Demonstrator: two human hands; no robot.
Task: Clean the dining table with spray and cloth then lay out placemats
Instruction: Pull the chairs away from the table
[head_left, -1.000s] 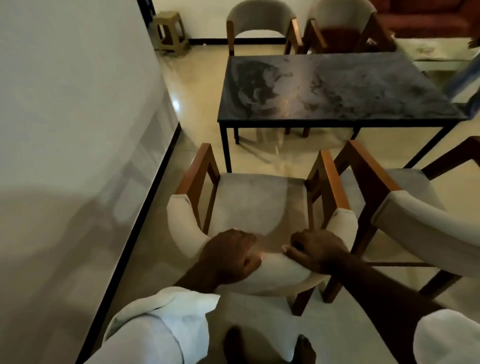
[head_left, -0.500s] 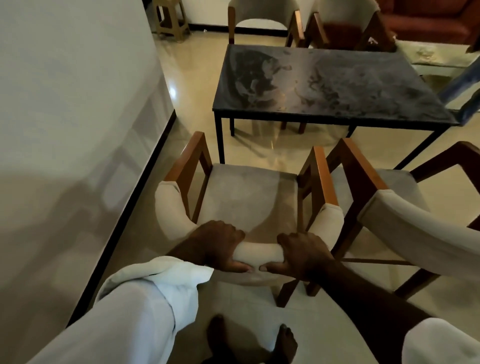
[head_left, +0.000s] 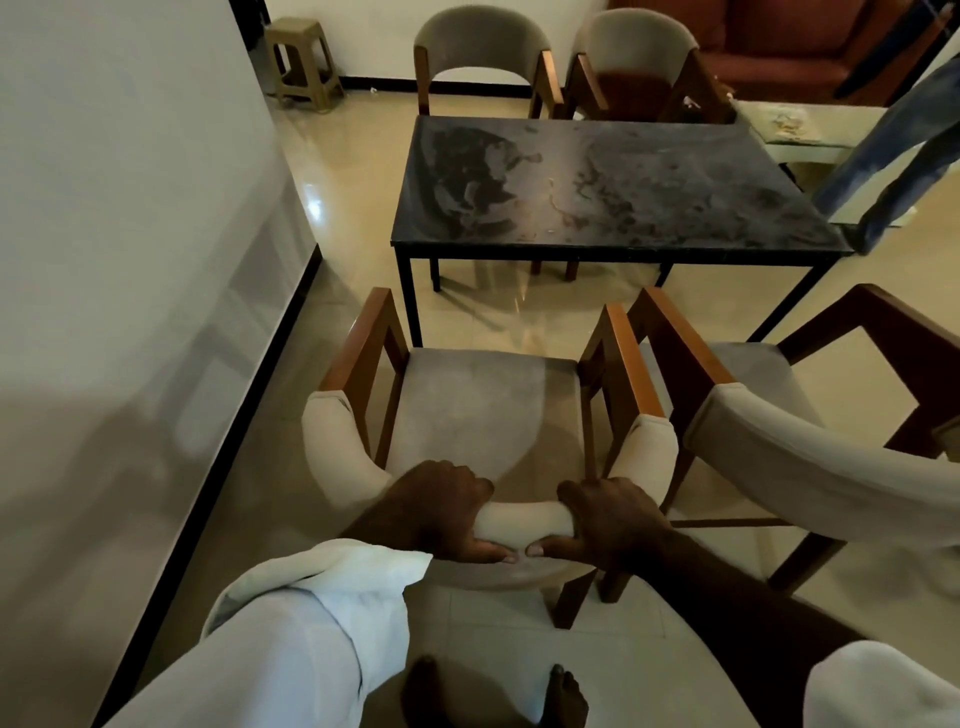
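Table (head_left: 613, 192) step: judged, getting the near chair (head_left: 483, 405) out of the way so the top can be reached; no spray, cloth or placemats in view.
Feet (head_left: 563, 696): bare, just behind the chair's rear legs; toes should stay out of the legs' path.
Left hand (head_left: 441, 512): fingers curled over the backrest (head_left: 524, 517), thumb underneath, grasping it.
Right hand (head_left: 608, 525): the same wrap on the backrest, thumb tips almost meeting.
Grip: both hands sit close together at the centre; a wider hold would likely stop the chair swinging.
Floor (head_left: 358, 171): glossy tile; a slight lift beats a drag.
Second chair (head_left: 779, 457): its armrest is just beside the held chair's right armrest, so a straight pull avoids a knock.
Wall (head_left: 130, 234): near on the left, little room to swing that way.
Table position: beyond the chair's seat, apart from it, mid-frame; dark top with pale smears.
Far side: two chairs (head_left: 483, 47) at the far edge, a person's leg (head_left: 893, 150) by the right corner.
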